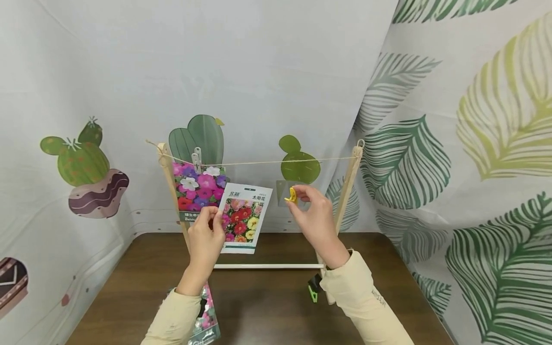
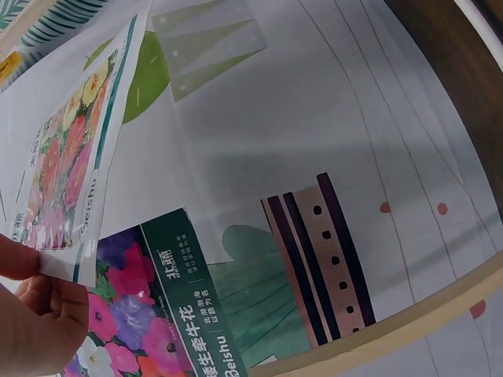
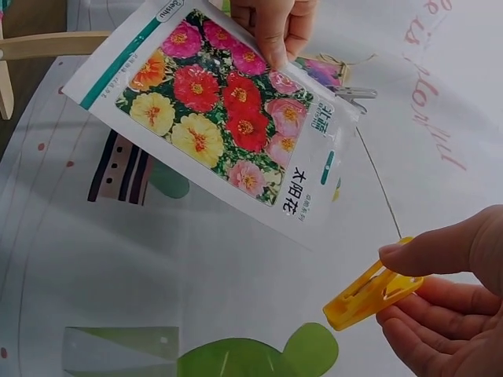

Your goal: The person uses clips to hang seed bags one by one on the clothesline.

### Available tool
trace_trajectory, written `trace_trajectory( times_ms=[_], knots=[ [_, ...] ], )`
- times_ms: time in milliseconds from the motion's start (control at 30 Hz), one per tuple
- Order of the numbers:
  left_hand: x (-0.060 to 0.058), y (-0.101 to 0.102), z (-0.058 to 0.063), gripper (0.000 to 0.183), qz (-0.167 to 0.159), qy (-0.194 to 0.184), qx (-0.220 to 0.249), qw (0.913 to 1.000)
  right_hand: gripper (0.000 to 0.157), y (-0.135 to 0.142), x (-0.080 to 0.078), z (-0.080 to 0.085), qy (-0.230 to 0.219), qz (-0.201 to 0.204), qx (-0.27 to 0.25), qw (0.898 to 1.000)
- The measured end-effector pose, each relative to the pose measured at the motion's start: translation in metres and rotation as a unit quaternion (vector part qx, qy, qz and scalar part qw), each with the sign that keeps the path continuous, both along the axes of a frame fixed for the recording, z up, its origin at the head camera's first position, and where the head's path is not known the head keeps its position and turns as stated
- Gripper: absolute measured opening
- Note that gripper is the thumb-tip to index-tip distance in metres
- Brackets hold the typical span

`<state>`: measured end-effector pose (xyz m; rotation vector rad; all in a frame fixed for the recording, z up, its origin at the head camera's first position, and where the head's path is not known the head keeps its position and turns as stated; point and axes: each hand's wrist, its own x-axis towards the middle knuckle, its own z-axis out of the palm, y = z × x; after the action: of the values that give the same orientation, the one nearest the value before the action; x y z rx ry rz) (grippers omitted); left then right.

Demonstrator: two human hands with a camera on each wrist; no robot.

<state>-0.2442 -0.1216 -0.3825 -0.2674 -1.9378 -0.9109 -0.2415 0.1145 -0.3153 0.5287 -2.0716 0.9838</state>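
A white seed packet with red, pink and yellow flowers (image 1: pixel 241 220) is pinched at its left edge by my left hand (image 1: pixel 206 237). Between thumb and fingers, my right hand (image 1: pixel 316 215) holds a yellow clothespin (image 3: pixel 368 294) to the right of the packet, apart from it. A thin string (image 1: pixel 258 163) runs between two wooden posts behind the hands. From the string's left part hangs another seed packet with purple and pink flowers (image 1: pixel 202 184), held by a grey clothespin (image 1: pixel 196 160). The held packet and left hand partly cover it.
The right wooden post (image 1: pixel 347 189) and a white crossbar (image 1: pixel 269 266) belong to the frame on the brown table (image 1: pixel 267 306). A green clip (image 1: pixel 313 293) sits near the right post's foot. Below the left forearm lies another flowered packet (image 1: pixel 206 330), partly hidden.
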Motion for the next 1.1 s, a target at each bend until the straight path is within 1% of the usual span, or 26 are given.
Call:
trace_trajectory(
  times_ms=[233,333,467,600,700,833,933,1100],
  knots=[
    [-0.002,0.002,0.006,0.009,-0.001,0.012,0.002,0.9999,0.03,0.001,-0.002,0.011,0.012,0.009,-0.003,1.0],
    [-0.003,0.003,0.01,0.009,-0.007,0.008,0.009,0.9999,0.032,0.001,-0.003,0.017,0.019,0.02,0.004,1.0],
    [-0.002,0.004,0.014,0.01,-0.024,-0.027,0.034,0.9988,0.035,0.0,-0.006,0.025,0.027,0.048,0.01,0.998],
    [-0.002,0.006,0.019,0.01,-0.049,-0.073,0.068,0.9938,0.037,0.001,-0.011,0.031,0.038,0.073,0.016,0.996],
    [-0.004,0.006,0.02,0.011,-0.058,-0.098,0.084,0.9899,0.036,0.001,-0.015,0.035,0.041,0.091,0.016,0.995],
    [-0.006,0.005,0.022,0.012,-0.068,-0.115,0.097,0.9863,0.034,0.0,-0.018,0.04,0.033,0.103,0.012,0.994],
    [-0.006,0.005,0.024,0.011,-0.081,-0.122,0.106,0.9835,0.034,-0.002,-0.02,0.045,0.024,0.106,0.012,0.994],
    [-0.011,0.005,0.025,0.011,-0.093,-0.128,0.115,0.9806,0.036,-0.003,-0.023,0.055,0.022,0.116,0.018,0.993]
  ],
)
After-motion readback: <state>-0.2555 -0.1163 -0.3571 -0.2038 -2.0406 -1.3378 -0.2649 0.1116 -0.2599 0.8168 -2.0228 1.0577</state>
